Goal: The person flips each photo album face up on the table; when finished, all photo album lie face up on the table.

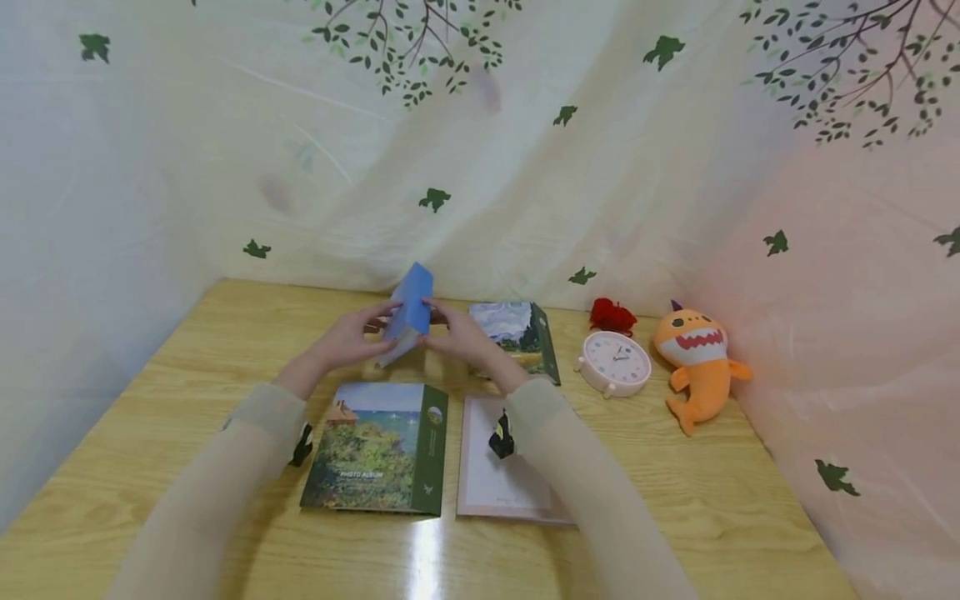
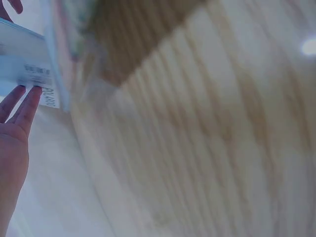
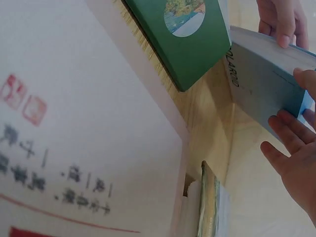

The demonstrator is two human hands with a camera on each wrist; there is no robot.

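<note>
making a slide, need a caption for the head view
Left hand and right hand hold a blue book, with clock and toy to the right.

Backed at 12 o'clock by creased pale sheeting (image 1: 510, 167), printed with green birds (image 1: 663, 52), plus leafy branches (image 1: 427, 32) at 12 and 2. Closed in likewise at 9 (bluish) and 3 (pinkish). Set over wood-grain tabletop (image 1: 180, 392), catching bright glare (image 1: 425, 558) at 6.

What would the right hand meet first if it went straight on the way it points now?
The blue book, which the right hand touches. Past it, probably the left hand on the book's other side, though depth there is hard to judge.
</note>
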